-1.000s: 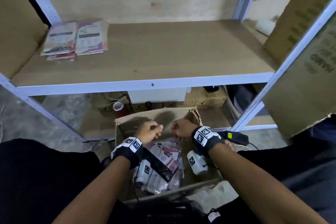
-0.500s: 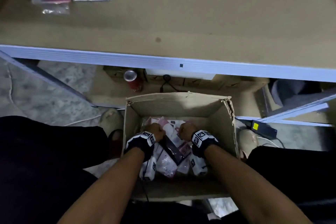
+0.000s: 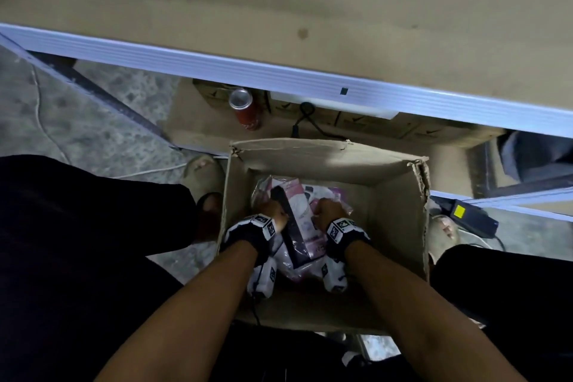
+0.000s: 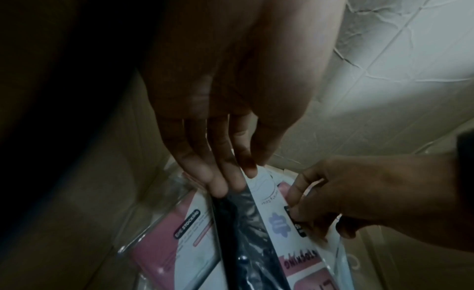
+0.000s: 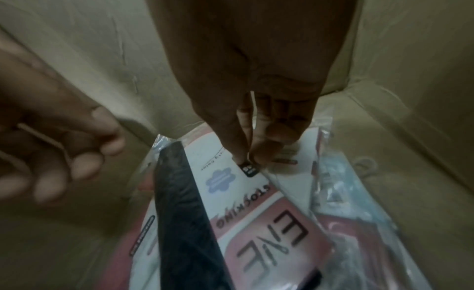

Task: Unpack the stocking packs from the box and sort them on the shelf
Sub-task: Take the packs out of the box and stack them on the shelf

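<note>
Fingers of both hands pinch stocking packs inside box.

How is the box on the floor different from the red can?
The box is brown cardboard, open on top, with stocking packs inside; the red can is round metal. The box is far bigger. Both hands reach into the box; nothing touches the can. Both stand below the shelf.

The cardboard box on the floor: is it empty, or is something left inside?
Not empty. The cardboard box holds several pink-and-white stocking packs, and both hands reach down among them.
</note>
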### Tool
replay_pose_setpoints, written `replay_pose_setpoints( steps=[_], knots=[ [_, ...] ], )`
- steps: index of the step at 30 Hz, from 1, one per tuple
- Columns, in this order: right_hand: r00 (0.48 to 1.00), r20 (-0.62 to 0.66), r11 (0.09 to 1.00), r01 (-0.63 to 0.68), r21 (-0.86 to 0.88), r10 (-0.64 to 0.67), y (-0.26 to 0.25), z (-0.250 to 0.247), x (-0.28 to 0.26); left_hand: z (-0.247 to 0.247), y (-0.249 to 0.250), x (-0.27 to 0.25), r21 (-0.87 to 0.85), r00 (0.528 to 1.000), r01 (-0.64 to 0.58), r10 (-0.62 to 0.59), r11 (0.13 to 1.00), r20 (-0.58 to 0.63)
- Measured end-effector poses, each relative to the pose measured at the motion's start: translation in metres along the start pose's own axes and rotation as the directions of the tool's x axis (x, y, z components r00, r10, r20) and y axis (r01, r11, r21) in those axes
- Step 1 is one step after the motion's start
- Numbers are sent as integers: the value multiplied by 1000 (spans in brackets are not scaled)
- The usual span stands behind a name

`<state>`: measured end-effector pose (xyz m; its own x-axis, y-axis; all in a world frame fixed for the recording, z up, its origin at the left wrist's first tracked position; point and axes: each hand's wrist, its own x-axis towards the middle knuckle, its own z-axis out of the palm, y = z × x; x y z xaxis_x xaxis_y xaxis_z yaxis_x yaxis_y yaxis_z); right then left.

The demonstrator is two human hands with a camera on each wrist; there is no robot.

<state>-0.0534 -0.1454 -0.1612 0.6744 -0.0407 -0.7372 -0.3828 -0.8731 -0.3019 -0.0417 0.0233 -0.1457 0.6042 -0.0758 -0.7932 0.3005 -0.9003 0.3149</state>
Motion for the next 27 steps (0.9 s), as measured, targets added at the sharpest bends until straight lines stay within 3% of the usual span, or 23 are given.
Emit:
replay_pose_setpoints(
  steps=[7,13,17,19,22,27],
  knots=[
    [997,-48,980,-50,194,61,-13,14,2,2,-8,-3,4,997,42,-42,999,71],
    [994,-62,979,-77,190,90,-7,27,1,0,-10,0,6,994,91,-91,996,59],
    [986,-56,960,-141,240,159,-6,27,-1,9,-2,1,-28,988,139,-141,990,-57],
    [988,-39,954,-133,267,149,-13,28,-1,11,-4,-4,-58,986,158,-161,986,-44],
    [989,38,943,-148,299,143,-16,28,-2,8,-9,-10,-80,992,125,-122,989,44],
    [983,156,935,-147,322,101,8,25,-12,21,0,-4,-78,1000,-2,3,997,5]
  ],
)
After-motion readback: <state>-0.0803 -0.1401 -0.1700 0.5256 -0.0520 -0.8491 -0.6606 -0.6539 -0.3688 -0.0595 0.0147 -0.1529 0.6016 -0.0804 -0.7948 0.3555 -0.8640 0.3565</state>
